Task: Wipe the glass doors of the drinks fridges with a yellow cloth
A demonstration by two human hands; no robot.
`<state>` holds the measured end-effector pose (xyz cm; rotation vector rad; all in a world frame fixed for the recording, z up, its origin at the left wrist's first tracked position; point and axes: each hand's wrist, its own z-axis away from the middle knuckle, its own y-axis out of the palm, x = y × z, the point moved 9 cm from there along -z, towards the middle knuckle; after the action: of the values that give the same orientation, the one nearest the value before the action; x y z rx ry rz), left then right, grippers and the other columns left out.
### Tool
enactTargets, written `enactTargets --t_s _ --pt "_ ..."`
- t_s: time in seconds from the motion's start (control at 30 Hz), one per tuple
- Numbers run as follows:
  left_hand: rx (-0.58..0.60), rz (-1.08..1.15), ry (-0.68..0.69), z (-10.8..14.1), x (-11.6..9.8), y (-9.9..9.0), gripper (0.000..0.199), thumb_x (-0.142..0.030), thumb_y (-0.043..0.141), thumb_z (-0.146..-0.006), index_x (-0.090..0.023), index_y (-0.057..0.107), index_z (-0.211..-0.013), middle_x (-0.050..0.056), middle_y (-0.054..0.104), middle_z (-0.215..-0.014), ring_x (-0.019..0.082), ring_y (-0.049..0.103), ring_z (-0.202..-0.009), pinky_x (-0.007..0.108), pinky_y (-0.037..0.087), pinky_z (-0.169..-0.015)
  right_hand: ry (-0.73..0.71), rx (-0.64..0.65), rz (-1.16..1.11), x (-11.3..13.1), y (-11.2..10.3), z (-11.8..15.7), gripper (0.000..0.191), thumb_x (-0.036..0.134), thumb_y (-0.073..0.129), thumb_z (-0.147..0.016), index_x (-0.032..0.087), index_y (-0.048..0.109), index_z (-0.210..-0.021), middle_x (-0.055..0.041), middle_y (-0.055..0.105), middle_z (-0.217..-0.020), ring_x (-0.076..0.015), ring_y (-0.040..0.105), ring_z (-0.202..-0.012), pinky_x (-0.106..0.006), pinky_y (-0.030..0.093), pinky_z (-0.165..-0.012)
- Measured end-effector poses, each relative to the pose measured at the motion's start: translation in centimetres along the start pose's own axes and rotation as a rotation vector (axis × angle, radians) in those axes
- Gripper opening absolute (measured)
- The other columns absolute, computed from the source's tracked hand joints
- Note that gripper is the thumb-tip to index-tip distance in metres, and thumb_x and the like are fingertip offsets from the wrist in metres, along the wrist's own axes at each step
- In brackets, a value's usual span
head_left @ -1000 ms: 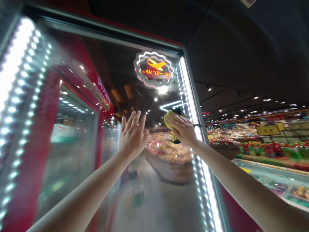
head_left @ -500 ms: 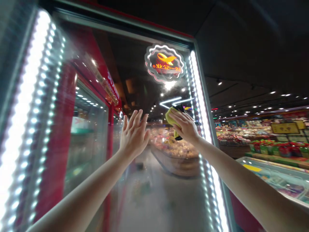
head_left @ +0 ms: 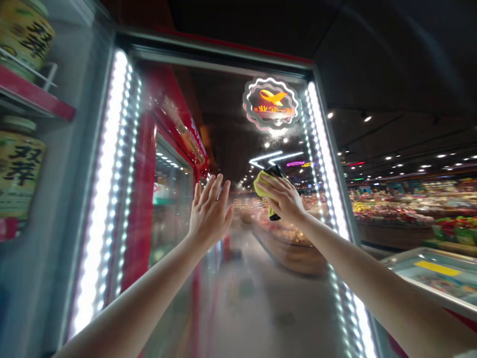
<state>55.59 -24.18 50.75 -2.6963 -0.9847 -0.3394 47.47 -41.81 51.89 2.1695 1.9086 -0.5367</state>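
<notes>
The right hand (head_left: 281,199) curls its fingers over a yellow cloth (head_left: 261,184), pinching it against a dark object (head_left: 274,215) at the glass door (head_left: 268,308). The left hand (head_left: 210,211) is spread open and empty beside it, though whether it touches the glass cannot be told. An LED strip (head_left: 328,149) lines the door's right edge. A freezer chest (head_left: 436,273) sits right, with produce displays (head_left: 391,211) beyond.
</notes>
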Motion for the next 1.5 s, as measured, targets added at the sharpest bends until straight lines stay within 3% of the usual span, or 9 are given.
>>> enactTargets --t_s 0.17,0.37,0.5,0.63,0.87,1.0,1.13,1.37,1.5 --pt "0.014 -0.033 -0.028 0.3 1.9 -0.5 0.058 -0.031 0.048 -0.098 -0.017 0.044 -0.154 0.015 0.037 -0.166 0.028 0.029 -0.157 0.058 0.021 -0.129 0.355 -0.150 0.038 -2.9 1.0 -4.0 0.048 0.021 0.048 -0.100 0.029 0.059 -0.146 0.0005 0.051 -0.159 -0.0256 0.044 -0.148 -0.046 0.039 -0.121" --pt "0.054 -0.040 -0.065 0.8 3.1 -0.5 0.061 -0.029 0.047 -0.096 -0.017 0.041 -0.155 0.015 0.035 -0.167 0.030 0.028 -0.157 0.061 0.021 -0.129 -0.002 0.015 -0.076 5.3 4.1 -2.8 0.045 0.029 0.047 -0.104 0.035 0.057 -0.148 0.0041 0.048 -0.161 -0.0231 0.038 -0.152 -0.044 0.038 -0.123" --pt "0.052 -0.066 -0.038 2.1 4.0 -1.5 0.061 -0.031 0.045 -0.098 -0.017 0.039 -0.157 0.014 0.036 -0.167 0.029 0.027 -0.157 0.059 0.021 -0.129 0.075 0.003 -0.116 2.6 4.0 -0.8 0.050 0.021 0.046 -0.102 0.037 0.055 -0.149 0.0039 0.049 -0.160 -0.0217 0.042 -0.150 -0.047 0.037 -0.123" --pt "0.046 -0.117 -0.043 3.0 5.3 -2.1 0.060 -0.030 0.046 -0.098 -0.016 0.040 -0.156 0.015 0.038 -0.166 0.029 0.029 -0.157 0.057 0.021 -0.130 0.348 -0.116 -0.110 0.7 5.0 -4.1 0.052 0.019 0.044 -0.101 0.034 0.054 -0.149 0.0019 0.046 -0.162 -0.0264 0.040 -0.151 -0.052 0.038 -0.122" --pt "0.104 -0.166 -0.065 4.1 6.2 -1.8 0.058 -0.031 0.046 -0.099 -0.016 0.041 -0.155 0.014 0.038 -0.166 0.030 0.029 -0.157 0.058 0.023 -0.129 0.034 0.027 -0.186 9.6 8.1 -3.8 0.046 0.027 0.045 -0.105 0.034 0.054 -0.150 0.0036 0.045 -0.163 -0.0246 0.033 -0.155 -0.046 0.035 -0.124" --pt "0.126 -0.193 -0.075 5.0 7.0 -2.8 0.057 -0.031 0.046 -0.099 -0.014 0.042 -0.153 0.016 0.037 -0.166 0.031 0.028 -0.157 0.058 0.022 -0.129 0.051 -0.025 -0.235 6.5 7.7 -2.2 0.048 0.019 0.044 -0.102 0.034 0.059 -0.145 0.0030 0.052 -0.158 -0.0219 0.042 -0.150 -0.047 0.037 -0.123" --pt "0.101 -0.222 -0.108 5.8 8.3 -4.0 0.055 -0.030 0.045 -0.099 -0.014 0.044 -0.152 0.016 0.039 -0.165 0.031 0.030 -0.156 0.057 0.024 -0.129 0.305 -0.138 -0.225 3.7 8.4 -6.1 0.053 0.015 0.043 -0.099 0.032 0.058 -0.146 0.0007 0.051 -0.159 -0.0258 0.041 -0.151 -0.053 0.039 -0.120" --pt "0.119 -0.243 -0.099 7.3 9.0 -4.6 0.055 -0.030 0.047 -0.098 -0.013 0.046 -0.150 0.018 0.042 -0.163 0.032 0.033 -0.155 0.057 0.026 -0.128 0.060 -0.034 -0.280 13.1 10.2 -7.4 0.051 0.020 0.046 -0.103 0.036 0.052 -0.151 0.0033 0.047 -0.162 -0.0253 0.034 -0.155 -0.051 0.036 -0.123" --pt "0.114 -0.265 -0.069 8.2 9.4 -6.4 0.054 -0.029 0.047 -0.098 -0.013 0.047 -0.150 0.019 0.045 -0.161 0.032 0.034 -0.154 0.058 0.025 -0.128 -0.014 0.008 -0.312 13.9 10.1 -5.5 0.050 0.018 0.045 -0.104 0.034 0.054 -0.150 0.0021 0.048 -0.161 -0.0229 0.034 -0.155 -0.047 0.035 -0.125"
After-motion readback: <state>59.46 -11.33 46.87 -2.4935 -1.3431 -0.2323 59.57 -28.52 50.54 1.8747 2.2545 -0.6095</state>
